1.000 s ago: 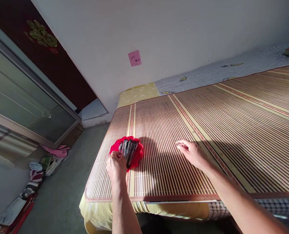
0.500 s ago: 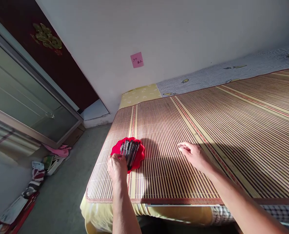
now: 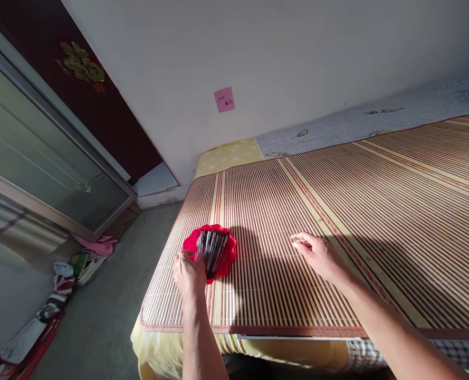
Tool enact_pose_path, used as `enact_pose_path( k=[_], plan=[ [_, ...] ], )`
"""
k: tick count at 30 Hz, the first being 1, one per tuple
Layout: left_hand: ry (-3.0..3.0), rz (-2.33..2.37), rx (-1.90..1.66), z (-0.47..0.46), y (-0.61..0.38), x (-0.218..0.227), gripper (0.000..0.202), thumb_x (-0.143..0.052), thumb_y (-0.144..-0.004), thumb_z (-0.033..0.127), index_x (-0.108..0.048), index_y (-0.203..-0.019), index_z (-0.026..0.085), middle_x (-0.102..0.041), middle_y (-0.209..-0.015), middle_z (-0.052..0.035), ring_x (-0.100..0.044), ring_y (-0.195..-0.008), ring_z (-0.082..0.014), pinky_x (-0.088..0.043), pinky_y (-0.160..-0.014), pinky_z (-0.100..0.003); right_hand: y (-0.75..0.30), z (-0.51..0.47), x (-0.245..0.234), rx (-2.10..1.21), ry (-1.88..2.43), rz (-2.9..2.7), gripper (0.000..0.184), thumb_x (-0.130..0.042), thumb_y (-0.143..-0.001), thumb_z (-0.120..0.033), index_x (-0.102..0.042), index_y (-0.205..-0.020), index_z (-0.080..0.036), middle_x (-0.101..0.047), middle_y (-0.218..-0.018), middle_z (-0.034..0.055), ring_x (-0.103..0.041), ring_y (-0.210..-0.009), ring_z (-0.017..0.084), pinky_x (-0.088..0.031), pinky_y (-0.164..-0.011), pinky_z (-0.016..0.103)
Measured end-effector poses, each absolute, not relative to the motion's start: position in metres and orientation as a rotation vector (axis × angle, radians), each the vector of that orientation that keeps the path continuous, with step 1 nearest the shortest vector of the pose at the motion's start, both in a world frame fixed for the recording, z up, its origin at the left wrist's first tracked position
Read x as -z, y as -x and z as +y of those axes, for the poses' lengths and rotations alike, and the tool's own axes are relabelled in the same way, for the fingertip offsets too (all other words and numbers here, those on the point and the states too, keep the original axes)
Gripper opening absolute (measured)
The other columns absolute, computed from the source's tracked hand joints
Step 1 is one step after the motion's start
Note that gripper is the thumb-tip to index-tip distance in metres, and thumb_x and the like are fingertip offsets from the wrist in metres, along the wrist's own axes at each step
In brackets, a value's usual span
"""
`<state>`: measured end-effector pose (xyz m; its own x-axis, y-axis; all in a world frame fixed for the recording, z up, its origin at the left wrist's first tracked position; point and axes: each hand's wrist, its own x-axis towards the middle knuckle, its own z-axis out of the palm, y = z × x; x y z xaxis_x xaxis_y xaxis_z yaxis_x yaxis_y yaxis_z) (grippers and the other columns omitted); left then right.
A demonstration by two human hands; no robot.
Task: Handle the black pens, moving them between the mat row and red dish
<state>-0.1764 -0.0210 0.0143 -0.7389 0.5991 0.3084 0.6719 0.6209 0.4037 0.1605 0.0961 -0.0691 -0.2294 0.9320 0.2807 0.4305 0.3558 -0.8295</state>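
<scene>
A small red scalloped dish lies near the front left corner of a striped bamboo mat. Several dark pens lie side by side in it. My left hand rests at the dish's near edge with its fingers curled against the pens' near ends; whether it grips one is hidden. My right hand lies on the mat well to the right of the dish, fingers loosely curled, fingertips pressed together and touching the mat.
The mat covers a bed with a yellow sheet and a checked cover along the wall. A pink note sticks to the wall. A glass door stands left; clutter lies on the floor.
Both hands stay almost where they were; the left hand has shifted slightly at the dish's near edge. The view has drifted a little.
</scene>
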Motion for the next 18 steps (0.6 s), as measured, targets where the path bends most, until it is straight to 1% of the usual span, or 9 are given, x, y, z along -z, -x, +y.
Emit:
enact_pose_path(
  k=[3, 5, 8, 10, 12, 14, 18],
  plan=[
    [1.124, -2.747, 0.752, -0.021, 0.177, -0.016, 0.012, -0.065, -0.09, 0.029, -0.069, -0.087, 0.018, -0.074, -0.086, -0.0099, -0.069, -0.085, -0.0298, -0.048, -0.076, -0.038, -0.161, 0.095, 0.065, -0.787, 1.221, -1.828, 0.032, -0.054, -0.09, -0.045, -0.072, -0.1, -0.021, -0.08, -0.089, 0.0101, -0.077, -0.081, 0.026, -0.058, -0.069, 0.035],
    [1.153, -2.743, 0.756, -0.02, 0.175, -0.017, 0.012, -0.063, -0.091, 0.024, -0.068, -0.081, 0.02, -0.072, -0.081, -0.0085, -0.068, -0.084, -0.0292, -0.047, -0.075, -0.037, -0.161, 0.094, 0.063, -0.783, 1.221, -1.828, 0.031, -0.053, -0.09, -0.044, -0.072, -0.1, -0.021, -0.08, -0.09, 0.0102, -0.077, -0.081, 0.026, -0.058, -0.068, 0.035],
    [1.162, -2.711, 0.777, -0.02, 0.172, -0.018, 0.011, -0.059, -0.092, 0.022, -0.069, -0.086, 0.019, -0.072, -0.086, -0.0086, -0.067, -0.086, -0.0282, -0.047, -0.077, -0.037, -0.16, 0.094, 0.063, -0.773, 1.204, -1.824, 0.029, -0.054, -0.09, -0.042, -0.072, -0.1, -0.021, -0.08, -0.089, 0.01, -0.077, -0.08, 0.026, -0.059, -0.068, 0.035],
    [1.173, -2.683, 0.798, -0.021, 0.169, -0.019, 0.013, -0.059, -0.094, 0.026, -0.07, -0.094, 0.019, -0.071, -0.094, -0.009, -0.066, -0.087, -0.0265, -0.048, -0.079, -0.036, -0.16, 0.094, 0.063, -0.765, 1.198, -1.826, 0.026, -0.055, -0.09, -0.04, -0.072, -0.099, -0.021, -0.081, -0.088, 0.0097, -0.077, -0.079, 0.025, -0.058, -0.067, 0.034],
    [1.196, -2.664, 0.804, -0.021, 0.168, -0.02, 0.017, -0.06, -0.094, 0.031, -0.071, -0.099, 0.019, -0.068, -0.1, -0.0089, -0.065, -0.087, -0.025, -0.048, -0.08, -0.036, -0.16, 0.094, 0.062, -0.763, 1.204, -1.83, 0.026, -0.055, -0.09, -0.039, -0.072, -0.099, -0.022, -0.081, -0.089, 0.0096, -0.077, -0.079, 0.025, -0.058, -0.066, 0.034],
    [1.219, -2.665, 0.777, -0.02, 0.166, -0.021, 0.017, -0.064, -0.092, 0.034, -0.074, -0.095, 0.021, -0.065, -0.1, -0.0088, -0.064, -0.088, -0.0248, -0.048, -0.081, -0.035, -0.16, 0.093, 0.061, -0.761, 1.212, -1.83, 0.027, -0.055, -0.09, -0.04, -0.072, -0.099, -0.022, -0.08, -0.089, 0.0099, -0.077, -0.079, 0.025, -0.058, -0.066, 0.034],
    [1.22, -2.664, 0.694, -0.018, 0.164, -0.022, 0.016, -0.07, -0.087, 0.034, -0.078, -0.086, 0.02, -0.062, -0.098, -0.0104, -0.062, -0.095, -0.0276, -0.048, -0.086, -0.037, -0.16, 0.091, 0.058, -0.751, 1.21, -1.848, 0.031, -0.054, -0.091, -0.043, -0.073, -0.101, -0.02, -0.08, -0.089, 0.011, -0.076, -0.078, 0.025, -0.057, -0.062, 0.033]
  ],
)
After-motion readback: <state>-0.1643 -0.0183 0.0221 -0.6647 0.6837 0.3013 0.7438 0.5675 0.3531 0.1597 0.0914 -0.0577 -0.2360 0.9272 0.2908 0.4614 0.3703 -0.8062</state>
